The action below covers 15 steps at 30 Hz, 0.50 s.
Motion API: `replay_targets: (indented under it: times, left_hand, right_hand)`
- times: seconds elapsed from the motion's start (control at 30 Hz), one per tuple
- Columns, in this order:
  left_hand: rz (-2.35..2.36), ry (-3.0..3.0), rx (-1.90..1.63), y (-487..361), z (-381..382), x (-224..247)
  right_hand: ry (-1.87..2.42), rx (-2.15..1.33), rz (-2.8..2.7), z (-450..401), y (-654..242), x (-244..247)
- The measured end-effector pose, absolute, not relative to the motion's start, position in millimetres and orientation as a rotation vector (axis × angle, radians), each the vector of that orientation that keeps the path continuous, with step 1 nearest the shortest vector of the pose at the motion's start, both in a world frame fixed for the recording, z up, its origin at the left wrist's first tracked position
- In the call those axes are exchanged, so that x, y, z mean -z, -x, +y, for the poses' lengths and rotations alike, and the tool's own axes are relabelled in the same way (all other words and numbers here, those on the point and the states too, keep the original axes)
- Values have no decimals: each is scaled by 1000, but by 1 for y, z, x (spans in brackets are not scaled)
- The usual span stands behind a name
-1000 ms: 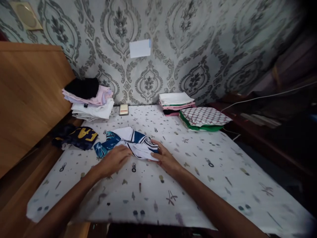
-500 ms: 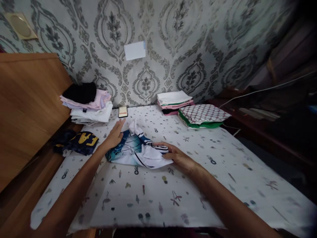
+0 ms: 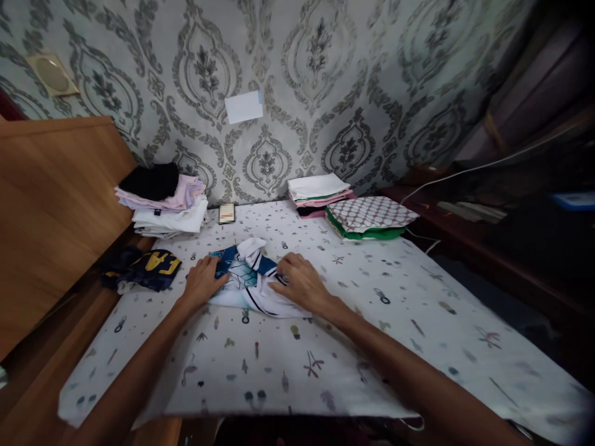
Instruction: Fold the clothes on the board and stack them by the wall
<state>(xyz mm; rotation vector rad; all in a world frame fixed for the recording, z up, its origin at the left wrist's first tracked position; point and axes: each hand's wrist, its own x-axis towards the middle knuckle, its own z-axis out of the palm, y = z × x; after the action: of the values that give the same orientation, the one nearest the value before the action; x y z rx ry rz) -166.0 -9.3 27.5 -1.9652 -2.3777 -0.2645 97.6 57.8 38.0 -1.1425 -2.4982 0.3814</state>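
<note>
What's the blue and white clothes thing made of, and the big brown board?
The blue-and-white garment looks like thin, smooth cloth, maybe polyester: it crumples into soft folds. The brown panel looks like smooth, satiny wood: it shows grain, though that could be a printed coating.

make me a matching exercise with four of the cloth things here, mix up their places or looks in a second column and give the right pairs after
Things
1. black cloth
2. navy garment
3. white-and-blue garment
4. lattice-patterned cloth

Places or looks
A. rumpled, touched by the left hand and right hand
B. on top of green fabric
C. bears yellow letters
D. tops the pile nearest the wooden panel

Right pairs: 1-D, 2-C, 3-A, 4-B
</note>
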Motion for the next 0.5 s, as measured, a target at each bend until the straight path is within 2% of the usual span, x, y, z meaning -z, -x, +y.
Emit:
replay_targets:
  times: [0.07, 0.2, 0.37, 0.5]
  left_hand:
    - [-2422, 1929, 200, 160, -1, -32]
    - [-2546, 1851, 289, 180, 10, -45]
    - [-2678, 1703, 518, 247, 14, -65]
    - [-2811, 1692, 596, 272, 19, -57]
  right_hand:
    - [1129, -372, -2574, 62, -75, -40]
    - [1253, -657, -2367, 97, -50, -34]
    - [1424, -767, -2039, 159, -64, -14]
    - [1441, -893, -1844, 179, -79, 8]
